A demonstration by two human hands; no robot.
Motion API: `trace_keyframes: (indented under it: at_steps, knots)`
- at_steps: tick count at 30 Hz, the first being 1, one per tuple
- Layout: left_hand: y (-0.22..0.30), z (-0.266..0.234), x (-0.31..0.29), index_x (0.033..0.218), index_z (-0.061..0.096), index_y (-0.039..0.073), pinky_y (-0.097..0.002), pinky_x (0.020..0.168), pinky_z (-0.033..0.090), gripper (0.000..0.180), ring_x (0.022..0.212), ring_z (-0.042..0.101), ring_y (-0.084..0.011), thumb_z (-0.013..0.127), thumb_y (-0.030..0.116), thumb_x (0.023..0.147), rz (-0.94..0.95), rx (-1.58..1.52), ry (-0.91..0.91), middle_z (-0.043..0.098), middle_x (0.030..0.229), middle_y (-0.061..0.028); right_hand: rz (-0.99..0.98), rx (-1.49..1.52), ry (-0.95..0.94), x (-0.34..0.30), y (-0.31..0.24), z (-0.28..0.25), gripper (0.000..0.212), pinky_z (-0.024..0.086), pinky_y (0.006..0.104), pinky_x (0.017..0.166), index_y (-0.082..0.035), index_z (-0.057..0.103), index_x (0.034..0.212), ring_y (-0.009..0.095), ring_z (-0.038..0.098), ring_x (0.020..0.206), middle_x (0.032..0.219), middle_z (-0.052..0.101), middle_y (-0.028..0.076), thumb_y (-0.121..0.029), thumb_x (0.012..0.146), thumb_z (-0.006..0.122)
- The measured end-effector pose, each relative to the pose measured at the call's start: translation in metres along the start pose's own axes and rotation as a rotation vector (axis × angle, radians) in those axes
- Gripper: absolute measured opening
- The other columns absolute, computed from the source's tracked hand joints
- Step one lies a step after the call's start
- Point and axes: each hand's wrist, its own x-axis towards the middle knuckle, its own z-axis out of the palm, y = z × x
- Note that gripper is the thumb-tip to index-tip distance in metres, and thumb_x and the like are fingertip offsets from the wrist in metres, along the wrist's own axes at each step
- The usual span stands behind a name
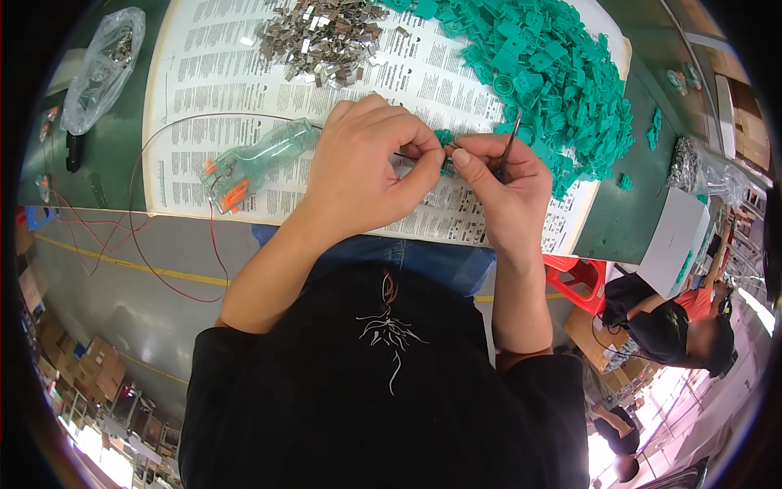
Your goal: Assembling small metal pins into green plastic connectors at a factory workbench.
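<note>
Over the printed sheet my two hands meet fingertip to fingertip at a small green plastic part (444,136), mostly hidden by the fingers. My left hand (358,163) is closed in a pinch at its left side; exactly what lies between thumb and forefinger is too small to make out. My right hand (515,191) pinches the part between thumb and forefinger. A thin dark pointed tool (512,138) also sticks up from my right hand, its lower end among the curled fingers. Beside my left wrist lies a clear green plastic bottle (265,159) with orange pieces inside.
A heap of small metal pieces (322,41) and a large pile of green plastic parts (554,81) cover the sheet's far side. Thin wires (134,216) hang off the table's left edge near a clear bag (102,73). A red stool (580,281) and other people are at right.
</note>
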Motion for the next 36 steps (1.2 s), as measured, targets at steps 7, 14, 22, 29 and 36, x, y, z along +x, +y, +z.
trace_keyframes:
  at_steps: [7,14,22,29,36]
  knots:
    - [0.0,0.001,0.0,0.079,0.067,0.012,-0.0344,0.075,0.037,0.006,0.074,0.057,-0.0178,0.073,0.013,0.078,0.0,0.003,0.005,0.064,0.073,0.0033,-0.234,-0.095,-0.03,0.0,0.013,0.001,0.013,0.043,0.0198,0.068,0.0,0.07,0.098,0.005,0.054,0.078,0.1,0.07,0.004,0.003,0.087,0.075]
    - [0.009,-0.002,0.001,0.094,0.072,0.014,-0.0328,0.077,0.038,0.016,0.075,0.059,-0.016,0.073,0.011,0.078,-0.043,-0.032,0.005,0.067,0.077,0.0046,-0.19,-0.121,0.011,-0.005,0.013,0.006,0.014,0.047,0.0216,0.076,0.001,0.068,0.101,0.008,0.06,0.087,0.106,0.069,0.007,0.004,0.088,0.073]
    - [-0.001,0.001,-0.003,0.099,0.072,0.014,-0.0328,0.077,0.04,0.02,0.074,0.059,-0.0169,0.074,0.01,0.079,0.062,0.096,0.005,0.068,0.078,0.004,-0.255,-0.184,0.015,-0.003,0.018,0.009,0.009,0.038,0.0187,0.056,-0.001,0.068,0.095,0.002,0.046,0.068,0.094,0.067,-0.001,0.002,0.088,0.072]
    - [-0.008,0.011,-0.006,0.094,0.07,0.012,-0.0347,0.073,0.043,0.02,0.07,0.059,-0.0189,0.076,0.008,0.076,0.22,0.184,0.127,0.064,0.072,0.0026,-0.201,-0.198,0.072,-0.003,0.019,0.008,0.008,0.038,0.0196,0.055,-0.001,0.068,0.095,0.002,0.045,0.064,0.08,0.064,-0.004,-0.002,0.088,0.073]
    - [-0.002,0.013,-0.006,0.092,0.071,0.011,-0.0348,0.071,0.045,0.019,0.068,0.06,-0.0197,0.078,0.008,0.074,0.23,0.238,0.174,0.063,0.07,0.0014,-0.179,-0.211,0.088,-0.002,0.017,0.008,0.009,0.038,0.0203,0.054,-0.001,0.068,0.094,0.002,0.045,0.062,0.074,0.061,-0.004,-0.003,0.088,0.073]
